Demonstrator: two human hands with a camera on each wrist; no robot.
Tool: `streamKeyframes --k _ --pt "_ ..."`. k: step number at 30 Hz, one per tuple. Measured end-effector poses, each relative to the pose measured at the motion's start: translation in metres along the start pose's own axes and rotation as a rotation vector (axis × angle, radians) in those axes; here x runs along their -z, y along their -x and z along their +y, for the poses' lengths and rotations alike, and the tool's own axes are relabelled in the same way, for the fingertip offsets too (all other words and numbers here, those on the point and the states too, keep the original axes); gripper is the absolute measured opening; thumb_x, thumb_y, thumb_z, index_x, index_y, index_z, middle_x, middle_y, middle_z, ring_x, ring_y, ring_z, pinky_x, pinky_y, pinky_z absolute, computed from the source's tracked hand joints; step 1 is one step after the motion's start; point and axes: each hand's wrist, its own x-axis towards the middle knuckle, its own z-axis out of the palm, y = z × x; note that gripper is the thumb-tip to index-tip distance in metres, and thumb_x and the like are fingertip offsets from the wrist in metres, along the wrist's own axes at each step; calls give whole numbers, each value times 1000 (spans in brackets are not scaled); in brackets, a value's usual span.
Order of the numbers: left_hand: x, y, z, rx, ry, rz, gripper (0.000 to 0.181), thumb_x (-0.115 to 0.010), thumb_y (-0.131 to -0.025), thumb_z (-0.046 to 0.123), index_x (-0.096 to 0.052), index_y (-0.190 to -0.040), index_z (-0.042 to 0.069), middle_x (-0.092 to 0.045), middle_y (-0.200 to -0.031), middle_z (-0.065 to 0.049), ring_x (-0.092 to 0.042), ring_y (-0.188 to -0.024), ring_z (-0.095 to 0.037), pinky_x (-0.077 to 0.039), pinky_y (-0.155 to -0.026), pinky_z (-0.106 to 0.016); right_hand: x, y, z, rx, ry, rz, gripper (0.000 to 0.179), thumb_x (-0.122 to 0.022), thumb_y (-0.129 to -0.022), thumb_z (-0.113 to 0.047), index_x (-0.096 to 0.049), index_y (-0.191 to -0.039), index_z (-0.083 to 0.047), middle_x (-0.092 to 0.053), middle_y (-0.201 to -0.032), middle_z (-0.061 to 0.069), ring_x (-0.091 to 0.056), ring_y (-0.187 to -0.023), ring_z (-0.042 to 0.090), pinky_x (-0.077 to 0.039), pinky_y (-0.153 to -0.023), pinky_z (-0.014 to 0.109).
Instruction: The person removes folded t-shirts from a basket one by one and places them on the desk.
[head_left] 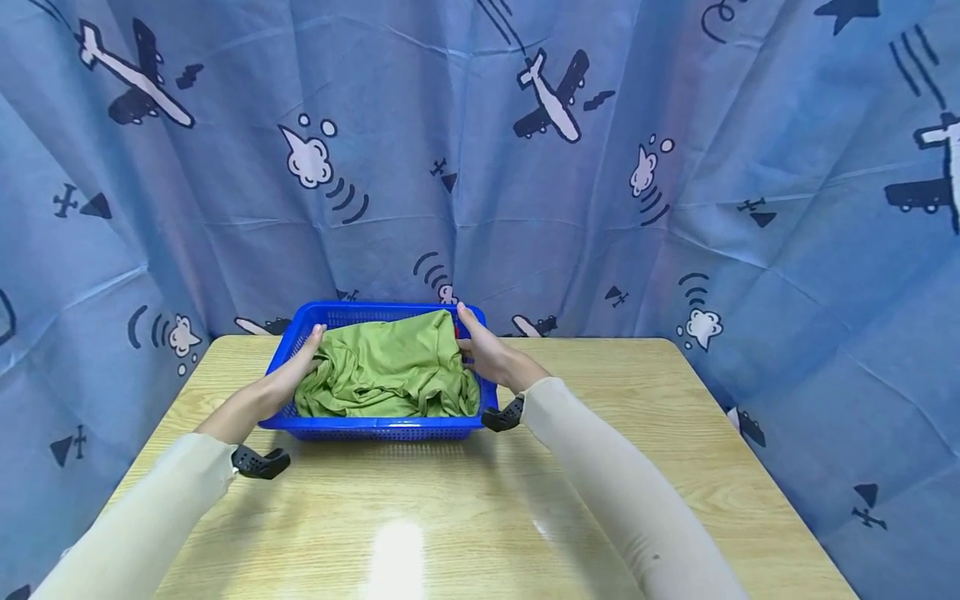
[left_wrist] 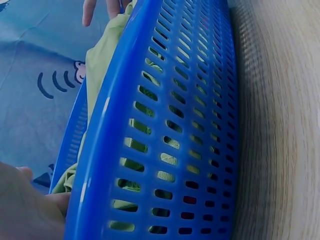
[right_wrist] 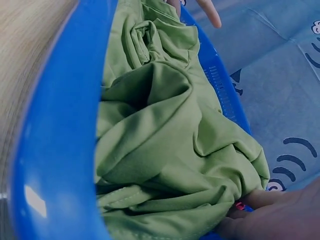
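A rumpled green cloth [head_left: 393, 362], apparently a garment with stitched seams, lies bunched in a blue plastic basket [head_left: 386, 423] with slotted walls. At the basket's left end, my left hand [head_left: 292, 371] reaches over the rim, its thumb straight up and its fingers against the cloth. My right hand [head_left: 495, 354] reaches in at the right end with its thumb extended, fingertips tucked at the cloth's edge. Folds hide part of the fingers on both hands. In the right wrist view, something small and red [right_wrist: 242, 206] shows between the right fingers and the cloth.
The basket stands at the back of a wood-grain table [head_left: 600, 433], close to a blue curtain [head_left: 525, 208] with airplane prints. More curtain hangs on the left and right sides. Each wrist wears a black band mount [head_left: 258, 462]. Light glares on the table's front.
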Motion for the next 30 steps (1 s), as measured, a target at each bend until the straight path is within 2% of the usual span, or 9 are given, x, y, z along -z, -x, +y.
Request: streamKeyframes --k 3,6,9,11,16,23,27,30 --pt "-2 -1 2 -26 -46 33 79 -2 -99 70 23 -159 25 17 -167 -25 12 -154 -50 6 -117 -75 -1 0 0 -1 12 19 78 -20 -103 -68 20 -160 -33 -13 -168 24 -11 -158 39 -12 -128 54" --pt "-6 -2 5 -44 -144 105 80 -6 -103 65 17 -162 17 16 -168 -23 13 -154 -49 4 -117 -75 -1 0 0 -4 11 23 78 -20 -103 -67 21 -160 -33 -12 -169 24 -9 -158 39 -12 -129 54" --pt "-9 -2 9 -38 -225 188 82 -11 -103 66 12 -163 15 14 -168 -23 14 -154 -49 1 -117 -75 -1 1 0 3 3 28 79 -20 -103 -68 21 -160 -32 -11 -169 24 -8 -158 39 -11 -129 53" --pt "-10 -4 12 -25 -241 216 84 -12 -102 68 12 -163 16 15 -168 -23 16 -153 -49 2 -116 -77 -1 1 1 9 6 33 79 -20 -103 -68 20 -160 -33 -11 -169 23 -9 -158 39 -11 -129 54" --pt "-9 -10 8 -2 -196 193 86 -10 -99 73 22 -160 21 26 -166 -18 26 -150 -48 10 -114 -78 -3 3 1 15 27 34 77 -21 -103 -66 19 -161 -32 -10 -170 21 -10 -158 39 -12 -128 55" --pt "-1 -23 -5 3 -74 144 92 -9 -95 78 32 -156 22 34 -164 -12 28 -151 -42 11 -117 -73 -4 1 1 11 34 37 78 -22 -104 -64 20 -160 -30 -3 -171 20 -10 -158 40 -12 -127 58" --pt "3 -25 -7 9 -45 143 87 -7 -98 73 35 -154 21 39 -162 -11 33 -149 -41 13 -117 -73 -4 1 0 6 47 31 81 -23 -103 -65 21 -160 -29 -9 -169 24 -13 -157 42 -13 -127 59" --pt "1 -25 -4 -17 -76 173 87 -7 -99 71 32 -156 19 36 -163 -13 28 -151 -42 11 -119 -71 -4 3 0 2 63 28 81 -23 -103 -66 21 -160 -29 -15 -168 24 -16 -157 41 -15 -126 59"
